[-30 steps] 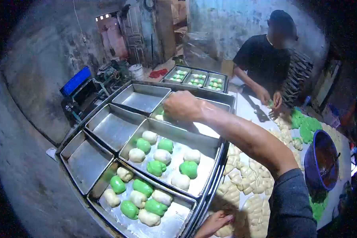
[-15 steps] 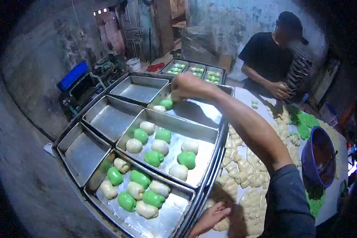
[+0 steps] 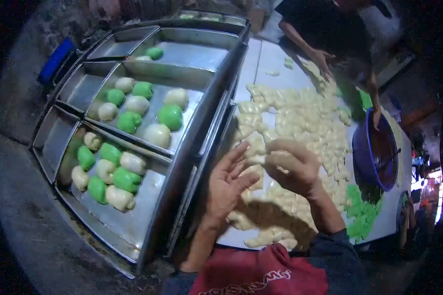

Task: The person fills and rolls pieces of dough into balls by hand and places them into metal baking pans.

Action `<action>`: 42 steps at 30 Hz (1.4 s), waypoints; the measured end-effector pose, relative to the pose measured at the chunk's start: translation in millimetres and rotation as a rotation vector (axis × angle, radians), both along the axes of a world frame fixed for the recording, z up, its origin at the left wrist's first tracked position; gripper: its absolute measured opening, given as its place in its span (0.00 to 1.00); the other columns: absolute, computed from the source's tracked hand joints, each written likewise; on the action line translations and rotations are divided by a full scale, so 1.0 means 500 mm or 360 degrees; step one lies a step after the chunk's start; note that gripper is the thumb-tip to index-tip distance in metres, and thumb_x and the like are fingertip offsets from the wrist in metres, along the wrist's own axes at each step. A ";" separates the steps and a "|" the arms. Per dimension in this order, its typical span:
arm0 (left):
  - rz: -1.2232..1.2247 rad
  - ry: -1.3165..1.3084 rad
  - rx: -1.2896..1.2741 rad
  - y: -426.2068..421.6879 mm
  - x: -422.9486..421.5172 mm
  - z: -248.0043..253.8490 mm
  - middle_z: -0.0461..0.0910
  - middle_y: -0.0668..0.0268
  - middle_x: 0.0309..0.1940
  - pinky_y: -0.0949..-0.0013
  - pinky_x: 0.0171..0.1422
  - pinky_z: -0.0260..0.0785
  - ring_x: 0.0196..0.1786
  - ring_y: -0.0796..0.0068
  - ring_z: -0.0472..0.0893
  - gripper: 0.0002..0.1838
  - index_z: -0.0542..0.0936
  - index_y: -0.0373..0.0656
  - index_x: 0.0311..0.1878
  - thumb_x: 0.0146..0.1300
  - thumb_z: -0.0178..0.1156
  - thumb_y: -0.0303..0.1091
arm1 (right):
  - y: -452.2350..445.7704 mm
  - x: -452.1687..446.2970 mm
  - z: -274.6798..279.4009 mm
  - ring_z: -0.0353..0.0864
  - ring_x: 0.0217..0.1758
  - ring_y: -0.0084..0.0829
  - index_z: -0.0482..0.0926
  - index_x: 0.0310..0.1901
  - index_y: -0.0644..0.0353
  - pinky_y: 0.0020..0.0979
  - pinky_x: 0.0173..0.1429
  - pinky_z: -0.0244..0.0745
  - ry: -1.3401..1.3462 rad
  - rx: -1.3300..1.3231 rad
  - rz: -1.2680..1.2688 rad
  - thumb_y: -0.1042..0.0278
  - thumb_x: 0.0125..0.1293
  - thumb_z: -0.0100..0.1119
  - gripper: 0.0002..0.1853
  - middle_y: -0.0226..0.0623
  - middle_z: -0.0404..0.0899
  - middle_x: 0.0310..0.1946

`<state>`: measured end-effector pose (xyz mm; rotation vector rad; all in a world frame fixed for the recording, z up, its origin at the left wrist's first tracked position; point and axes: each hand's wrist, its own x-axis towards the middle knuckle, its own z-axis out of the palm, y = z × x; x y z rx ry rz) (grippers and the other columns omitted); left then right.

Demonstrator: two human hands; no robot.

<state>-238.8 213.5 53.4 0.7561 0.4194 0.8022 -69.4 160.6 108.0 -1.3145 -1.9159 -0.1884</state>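
Over the dough-covered white table, my left hand is held palm up with its fingers apart and nothing in it. Close to its right, my right hand has its fingers curled together around a pale piece of dough. Many pale dough pieces lie flat beneath and beyond both hands. To the left, one metal tray holds several green and white dough rolls. The tray behind it holds more rolls, and a farther tray has a green roll and a white one.
A purple bowl stands at the right, with green dough in front of it. Across the table, a person in dark clothes has one hand over the dough and another at the bowl. Narrower trays line the left.
My right hand has come back from the far tray to the table beside my left hand, which has risen. The view has turned down and right. The person opposite has reached to the bowl.
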 end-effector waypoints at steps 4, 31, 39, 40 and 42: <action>-0.0071 0.0458 0.0113 -0.030 0.002 -0.018 0.84 0.61 0.41 0.76 0.50 0.74 0.42 0.77 0.82 0.16 0.80 0.31 0.51 0.59 0.64 0.21 | -0.080 -0.007 -0.104 0.81 0.46 0.38 0.79 0.44 0.59 0.33 0.48 0.77 0.0419 -0.0314 -0.0038 0.75 0.53 0.70 0.16 0.43 0.79 0.44; -0.0216 0.0510 -0.0249 0.016 -0.024 -0.038 0.82 0.56 0.45 0.68 0.51 0.73 0.41 0.68 0.84 0.35 0.67 0.43 0.64 0.71 0.36 0.64 | 0.035 -0.003 0.073 0.84 0.39 0.28 0.81 0.44 0.64 0.28 0.41 0.78 0.0688 -0.0908 0.0264 0.72 0.58 0.67 0.12 0.38 0.82 0.39; -0.0655 0.0712 -0.0241 -0.029 -0.027 -0.144 0.82 0.62 0.45 0.75 0.41 0.75 0.41 0.77 0.82 0.20 0.72 0.37 0.60 0.72 0.50 0.41 | 0.419 -0.043 0.251 0.82 0.30 0.25 0.81 0.41 0.65 0.29 0.34 0.77 0.0726 -0.0526 0.0171 0.60 0.63 0.59 0.15 0.40 0.83 0.31; -0.0613 0.0597 -0.0266 -0.045 -0.029 -0.152 0.82 0.63 0.44 0.76 0.41 0.74 0.41 0.77 0.82 0.22 0.71 0.37 0.60 0.71 0.52 0.42 | 0.509 -0.026 0.218 0.82 0.29 0.27 0.82 0.41 0.64 0.30 0.34 0.77 0.0530 -0.0380 0.0180 0.56 0.60 0.60 0.18 0.43 0.83 0.31; -0.0636 0.0597 -0.0364 -0.068 -0.033 -0.169 0.81 0.64 0.44 0.76 0.40 0.74 0.40 0.78 0.82 0.24 0.71 0.37 0.61 0.70 0.55 0.45 | 0.620 -0.038 0.186 0.84 0.31 0.35 0.83 0.42 0.63 0.35 0.38 0.78 0.0384 -0.0550 -0.0013 0.56 0.56 0.58 0.19 0.45 0.83 0.31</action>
